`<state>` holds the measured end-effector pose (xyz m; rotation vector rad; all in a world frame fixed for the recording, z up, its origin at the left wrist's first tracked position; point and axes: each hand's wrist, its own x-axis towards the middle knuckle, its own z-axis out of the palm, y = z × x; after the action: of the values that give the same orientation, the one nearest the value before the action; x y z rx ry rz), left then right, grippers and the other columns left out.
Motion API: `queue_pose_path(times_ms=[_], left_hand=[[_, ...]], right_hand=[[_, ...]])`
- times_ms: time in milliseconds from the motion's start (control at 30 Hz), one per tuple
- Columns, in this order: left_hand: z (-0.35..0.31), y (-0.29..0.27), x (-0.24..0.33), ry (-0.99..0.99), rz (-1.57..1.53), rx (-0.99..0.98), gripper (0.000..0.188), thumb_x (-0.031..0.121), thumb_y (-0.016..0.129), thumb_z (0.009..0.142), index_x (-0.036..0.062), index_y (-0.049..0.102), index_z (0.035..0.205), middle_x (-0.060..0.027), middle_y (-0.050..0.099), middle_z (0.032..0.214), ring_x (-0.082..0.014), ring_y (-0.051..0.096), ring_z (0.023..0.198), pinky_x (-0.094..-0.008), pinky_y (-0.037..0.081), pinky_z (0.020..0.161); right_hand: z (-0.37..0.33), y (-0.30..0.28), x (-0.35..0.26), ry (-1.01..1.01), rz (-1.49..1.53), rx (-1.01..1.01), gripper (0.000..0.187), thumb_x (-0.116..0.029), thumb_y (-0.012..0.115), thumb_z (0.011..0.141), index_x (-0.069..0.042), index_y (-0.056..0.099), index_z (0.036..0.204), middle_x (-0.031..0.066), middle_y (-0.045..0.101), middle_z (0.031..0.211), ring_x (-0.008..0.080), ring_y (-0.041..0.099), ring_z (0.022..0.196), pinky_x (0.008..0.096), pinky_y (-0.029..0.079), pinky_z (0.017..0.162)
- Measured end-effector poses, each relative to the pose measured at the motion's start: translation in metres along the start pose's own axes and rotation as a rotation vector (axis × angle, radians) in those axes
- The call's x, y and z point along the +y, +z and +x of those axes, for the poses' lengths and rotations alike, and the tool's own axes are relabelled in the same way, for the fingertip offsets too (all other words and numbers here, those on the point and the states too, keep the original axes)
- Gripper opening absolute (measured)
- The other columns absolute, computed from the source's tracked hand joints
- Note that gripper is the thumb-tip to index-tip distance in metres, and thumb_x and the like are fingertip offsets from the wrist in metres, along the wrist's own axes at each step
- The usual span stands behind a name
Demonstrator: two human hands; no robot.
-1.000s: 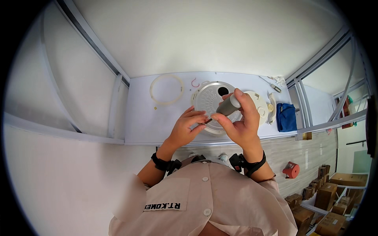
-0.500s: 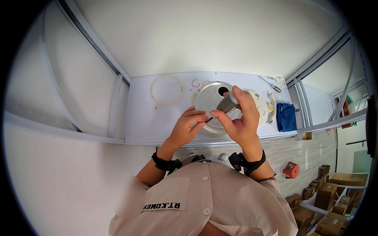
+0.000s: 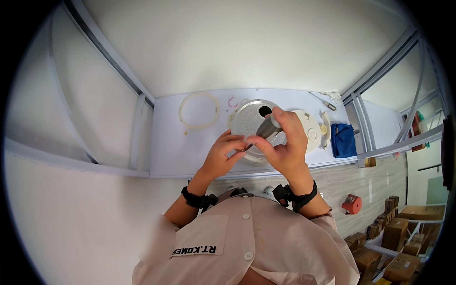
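My right hand (image 3: 289,142) is closed round the grey handle of a screwdriver (image 3: 268,127), which slants down to the left. Its dark shaft shows for a short way below the handle. At the tip, the bent fingers of my left hand (image 3: 224,153) come together with the thumb. Whatever lies between them is too small or hidden to make out. Beneath both hands is a round silvery metal lid (image 3: 244,122) with a dark round spot near its far edge. My right hand covers part of it.
A pale ring (image 3: 182,117) and a small yellow piece (image 3: 185,133) lie on the white table (image 3: 175,154) at left. A red hooked piece (image 3: 230,102) sits behind the lid. Rightward are a white round cover (image 3: 311,135), a blue cloth (image 3: 343,141) and another screwdriver (image 3: 328,105).
The whole view has shifted slightly. My left fingertips and the screwdriver tip have stayed together, with the right hand's grip much the same.
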<state>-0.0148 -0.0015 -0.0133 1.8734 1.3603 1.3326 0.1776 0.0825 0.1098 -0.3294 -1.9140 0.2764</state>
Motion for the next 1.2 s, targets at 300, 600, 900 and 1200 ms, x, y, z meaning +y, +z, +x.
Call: queue_pose_path(times_ms=[300, 600, 900, 1200], left_hand=[[0.003, 0.009, 0.003, 0.020, 0.069, 0.113, 0.018, 0.009, 0.083, 0.084, 0.0072, 0.074, 0.100, -0.0075, 0.077, 0.103, -0.0280, 0.072, 0.110, -0.0584, 0.042, 0.117], [0.005, 0.014, 0.006, 0.005, 0.060, 0.187, 0.016, 0.008, 0.084, 0.082, 0.0061, 0.074, 0.095, -0.0086, 0.077, 0.102, -0.0289, 0.073, 0.100, -0.0536, 0.046, 0.113], [0.006, 0.007, 0.004, -0.011, 0.053, 0.113, 0.017, 0.008, 0.083, 0.082, 0.0063, 0.078, 0.099, -0.0102, 0.077, 0.095, -0.0319, 0.072, 0.101, -0.0540, 0.047, 0.111], [0.005, 0.006, 0.002, 0.026, 0.041, 0.095, 0.019, 0.008, 0.084, 0.081, 0.0052, 0.077, 0.100, -0.0086, 0.077, 0.097, -0.0308, 0.072, 0.102, -0.0515, 0.046, 0.111]], right_hand=[[0.013, -0.008, -0.017, -0.022, 0.244, -0.050, 0.051, -0.007, 0.067, 0.097, -0.001, 0.059, 0.147, 0.0270, 0.060, 0.142, 0.0378, 0.065, 0.125, 0.0441, 0.056, 0.102], [-0.003, -0.004, -0.018, 0.106, 0.302, 0.024, 0.051, -0.009, 0.086, 0.084, -0.008, 0.071, 0.133, 0.0103, 0.058, 0.120, 0.0249, 0.062, 0.101, 0.0381, 0.056, 0.087], [0.010, -0.002, -0.029, 0.117, 0.387, -0.027, 0.059, -0.012, 0.081, 0.091, -0.007, 0.062, 0.147, 0.0137, 0.058, 0.120, 0.0271, 0.060, 0.097, 0.0357, 0.053, 0.087], [0.010, -0.009, -0.021, 0.076, 0.174, -0.097, 0.056, -0.011, 0.079, 0.092, -0.006, 0.063, 0.146, 0.0105, 0.059, 0.118, 0.0266, 0.061, 0.103, 0.0361, 0.055, 0.089]])
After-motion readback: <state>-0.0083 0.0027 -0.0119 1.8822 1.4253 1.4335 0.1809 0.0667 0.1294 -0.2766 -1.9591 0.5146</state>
